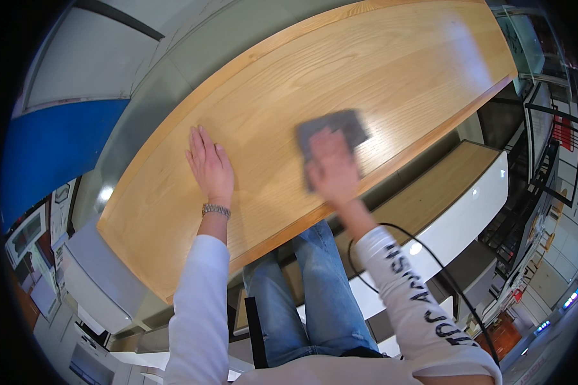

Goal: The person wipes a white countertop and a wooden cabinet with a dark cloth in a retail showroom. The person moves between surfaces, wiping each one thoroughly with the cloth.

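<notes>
A long light-wood table stretches diagonally in front of me. My left hand lies on its top near the left part, fingers stretched out and nothing in them; a metal-band watch or bracelet circles that wrist. Farther right, my right hand presses on a grey cloth, which is spread on the wood near the table's near edge. The right hand and the cloth are blurred by motion. Some of the cloth is hidden under the palm and fingers.
A wooden bench with a white side stands along the near right side of the table. A black cable hangs by my right arm. On the left are a blue panel and a pale seat. Black metal frames stand at the right.
</notes>
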`<move>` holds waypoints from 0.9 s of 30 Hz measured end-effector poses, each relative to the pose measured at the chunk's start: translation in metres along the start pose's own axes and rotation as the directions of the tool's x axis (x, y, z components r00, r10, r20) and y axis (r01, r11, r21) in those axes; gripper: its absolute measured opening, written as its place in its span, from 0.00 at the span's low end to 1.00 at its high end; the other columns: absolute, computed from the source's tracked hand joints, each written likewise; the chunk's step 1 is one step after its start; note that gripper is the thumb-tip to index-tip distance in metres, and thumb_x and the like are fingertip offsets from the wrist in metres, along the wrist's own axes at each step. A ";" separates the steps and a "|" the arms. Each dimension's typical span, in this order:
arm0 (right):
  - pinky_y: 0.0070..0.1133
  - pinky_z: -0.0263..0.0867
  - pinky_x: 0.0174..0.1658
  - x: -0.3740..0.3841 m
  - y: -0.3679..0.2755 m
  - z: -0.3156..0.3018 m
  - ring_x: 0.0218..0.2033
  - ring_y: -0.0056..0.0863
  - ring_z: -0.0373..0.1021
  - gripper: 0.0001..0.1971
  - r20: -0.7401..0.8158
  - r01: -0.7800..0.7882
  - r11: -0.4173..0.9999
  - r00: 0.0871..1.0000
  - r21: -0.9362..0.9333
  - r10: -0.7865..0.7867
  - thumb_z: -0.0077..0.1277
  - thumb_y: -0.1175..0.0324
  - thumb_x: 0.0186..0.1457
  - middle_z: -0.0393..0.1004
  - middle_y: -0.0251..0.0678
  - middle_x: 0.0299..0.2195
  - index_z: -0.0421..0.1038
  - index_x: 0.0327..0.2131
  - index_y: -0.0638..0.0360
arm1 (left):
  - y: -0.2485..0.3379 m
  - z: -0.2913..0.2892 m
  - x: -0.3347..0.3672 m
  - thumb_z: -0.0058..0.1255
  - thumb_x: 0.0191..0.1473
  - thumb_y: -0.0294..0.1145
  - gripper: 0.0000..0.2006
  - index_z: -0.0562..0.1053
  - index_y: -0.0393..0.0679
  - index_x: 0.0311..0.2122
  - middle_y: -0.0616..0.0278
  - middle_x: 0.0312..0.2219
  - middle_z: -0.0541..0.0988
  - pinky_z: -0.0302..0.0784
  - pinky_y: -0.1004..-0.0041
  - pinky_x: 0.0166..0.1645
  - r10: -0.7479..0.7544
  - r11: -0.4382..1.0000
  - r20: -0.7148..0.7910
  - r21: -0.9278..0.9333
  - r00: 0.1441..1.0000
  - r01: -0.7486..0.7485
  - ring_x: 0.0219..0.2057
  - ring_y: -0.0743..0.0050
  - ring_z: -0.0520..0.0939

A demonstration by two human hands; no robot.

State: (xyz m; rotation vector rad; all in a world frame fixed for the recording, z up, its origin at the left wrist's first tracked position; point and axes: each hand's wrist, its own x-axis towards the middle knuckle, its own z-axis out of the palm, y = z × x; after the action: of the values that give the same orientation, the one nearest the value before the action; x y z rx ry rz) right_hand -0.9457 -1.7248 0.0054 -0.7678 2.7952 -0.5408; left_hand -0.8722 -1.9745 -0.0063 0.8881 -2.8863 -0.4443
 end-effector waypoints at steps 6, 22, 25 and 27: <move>0.45 0.48 0.60 0.111 0.188 -0.057 0.66 0.31 0.44 0.27 -0.463 -0.454 0.874 0.821 -0.174 0.334 0.34 0.51 0.61 0.48 0.30 0.65 0.52 0.63 0.42 | 0.011 0.020 0.007 0.28 0.60 0.37 0.26 0.52 0.46 0.64 0.61 0.64 0.52 0.36 0.59 0.67 -0.023 0.983 -0.029 0.179 0.999 0.027 0.66 0.65 0.49; 0.35 0.53 0.61 0.160 0.008 -0.017 0.60 0.37 0.57 0.24 0.046 0.549 0.829 0.830 0.101 -0.556 0.48 0.64 0.50 0.65 0.34 0.56 0.67 0.54 0.46 | 0.002 0.012 0.008 0.29 0.59 0.37 0.28 0.50 0.47 0.65 0.62 0.65 0.49 0.35 0.58 0.68 -0.101 0.971 0.063 0.222 0.993 0.085 0.66 0.63 0.48; 0.35 0.51 0.62 0.199 0.095 -0.042 0.59 0.44 0.56 0.22 -0.274 0.167 0.984 0.945 -0.058 -0.176 0.48 0.66 0.52 0.64 0.40 0.56 0.67 0.53 0.53 | 0.001 0.012 0.005 0.28 0.59 0.37 0.28 0.49 0.46 0.65 0.60 0.65 0.49 0.34 0.59 0.67 -0.091 0.973 0.077 0.218 0.993 0.073 0.66 0.62 0.47; 0.38 0.48 0.63 0.223 0.178 -0.062 0.63 0.42 0.49 0.26 -0.365 -0.109 0.975 0.930 -0.191 0.033 0.41 0.56 0.59 0.55 0.39 0.62 0.58 0.60 0.50 | 0.009 0.014 0.009 0.29 0.59 0.36 0.28 0.50 0.46 0.65 0.60 0.65 0.49 0.34 0.58 0.67 -0.075 0.979 0.070 0.194 0.995 0.060 0.66 0.62 0.47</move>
State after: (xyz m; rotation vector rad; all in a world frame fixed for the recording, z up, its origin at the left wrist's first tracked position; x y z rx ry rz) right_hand -1.2323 -1.6807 -0.0274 -0.6563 3.2492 -0.4142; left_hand -0.8867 -1.9695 -0.0168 1.0208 -3.0167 -0.2110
